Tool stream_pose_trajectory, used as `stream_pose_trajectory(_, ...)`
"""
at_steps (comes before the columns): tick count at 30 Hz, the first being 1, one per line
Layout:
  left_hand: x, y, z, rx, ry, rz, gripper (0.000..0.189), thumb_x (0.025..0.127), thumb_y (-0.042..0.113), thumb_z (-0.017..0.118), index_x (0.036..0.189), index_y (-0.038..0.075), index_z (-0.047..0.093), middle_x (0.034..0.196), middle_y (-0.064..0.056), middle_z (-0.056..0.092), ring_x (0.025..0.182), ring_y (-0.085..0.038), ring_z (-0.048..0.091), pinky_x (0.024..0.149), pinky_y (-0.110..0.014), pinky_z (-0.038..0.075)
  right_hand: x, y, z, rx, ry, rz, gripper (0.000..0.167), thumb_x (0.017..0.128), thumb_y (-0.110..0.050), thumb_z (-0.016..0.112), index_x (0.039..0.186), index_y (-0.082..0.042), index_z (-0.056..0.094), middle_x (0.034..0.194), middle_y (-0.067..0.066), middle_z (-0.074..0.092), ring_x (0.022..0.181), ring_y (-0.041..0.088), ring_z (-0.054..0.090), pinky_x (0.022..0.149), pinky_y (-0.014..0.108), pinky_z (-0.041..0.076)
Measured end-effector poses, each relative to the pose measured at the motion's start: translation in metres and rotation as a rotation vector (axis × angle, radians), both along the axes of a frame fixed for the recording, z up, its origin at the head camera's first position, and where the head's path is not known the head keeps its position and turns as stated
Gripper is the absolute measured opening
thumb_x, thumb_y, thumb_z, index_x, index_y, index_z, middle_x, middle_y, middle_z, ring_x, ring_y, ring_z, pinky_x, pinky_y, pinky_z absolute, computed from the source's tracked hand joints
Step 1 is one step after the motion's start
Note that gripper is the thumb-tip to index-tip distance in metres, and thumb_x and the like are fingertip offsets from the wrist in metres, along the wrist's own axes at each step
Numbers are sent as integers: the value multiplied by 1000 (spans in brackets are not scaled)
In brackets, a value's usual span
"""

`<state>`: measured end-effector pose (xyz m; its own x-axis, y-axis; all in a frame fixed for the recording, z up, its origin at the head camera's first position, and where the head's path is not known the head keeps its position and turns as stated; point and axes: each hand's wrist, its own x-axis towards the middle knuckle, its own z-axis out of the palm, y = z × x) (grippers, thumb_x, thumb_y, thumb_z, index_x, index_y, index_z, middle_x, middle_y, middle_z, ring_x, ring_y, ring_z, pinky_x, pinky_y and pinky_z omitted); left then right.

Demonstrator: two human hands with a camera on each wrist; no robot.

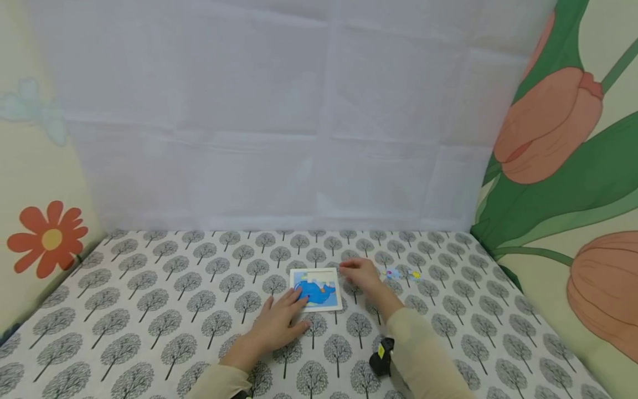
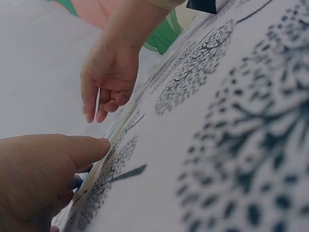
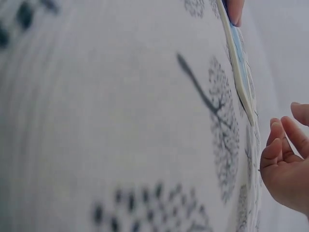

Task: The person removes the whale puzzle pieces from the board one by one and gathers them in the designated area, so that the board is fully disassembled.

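A small picture puzzle (image 1: 324, 296) with a blue whale lies in a white frame (image 1: 340, 288) on the cloth. Along its upper part, a pale gap shows in the picture. My left hand (image 1: 281, 324) rests at the puzzle's lower left, fingers extended over the whale. Just past the frame's upper right corner hovers my right hand (image 1: 361, 274). Its fingers are loosely bent and its thumb stands apart from them in the right wrist view, where the right hand (image 3: 287, 164) shows nothing held. Behind that hand lie small colourful puzzle pieces (image 1: 392, 274).
A tree-print cloth (image 1: 164, 332) covers the table. White sheeting (image 1: 249, 138) hangs at the back, between walls painted with flowers. A black device with a yellow mark (image 1: 381, 357) sits at the right wrist.
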<state>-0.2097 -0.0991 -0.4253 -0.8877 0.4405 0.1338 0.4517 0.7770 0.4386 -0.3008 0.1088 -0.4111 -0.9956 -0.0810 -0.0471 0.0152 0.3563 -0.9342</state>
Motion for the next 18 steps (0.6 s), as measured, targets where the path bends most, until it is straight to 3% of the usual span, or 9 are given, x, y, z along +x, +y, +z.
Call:
stream_pose_trajectory(10, 0, 0, -2, 19, 22, -20, 51, 85, 33, 53, 127, 6, 44, 135, -14, 29, 125, -30, 20, 93, -59, 9, 4, -19, 4, 66, 16, 52, 20, 79, -19, 62, 95, -6, 63, 85, 3, 59, 73, 16, 56, 62, 28, 46)
stream_pose_trajectory(18, 1, -1, -2, 17, 27, -17, 51, 85, 33, 53, 127, 6, 44, 135, -14, 29, 125, -30, 20, 93, -60, 9, 2, -38, 1, 14, -27, 68, 20, 78, -12, 62, 96, -2, 62, 81, 5, 59, 68, 16, 56, 60, 27, 47)
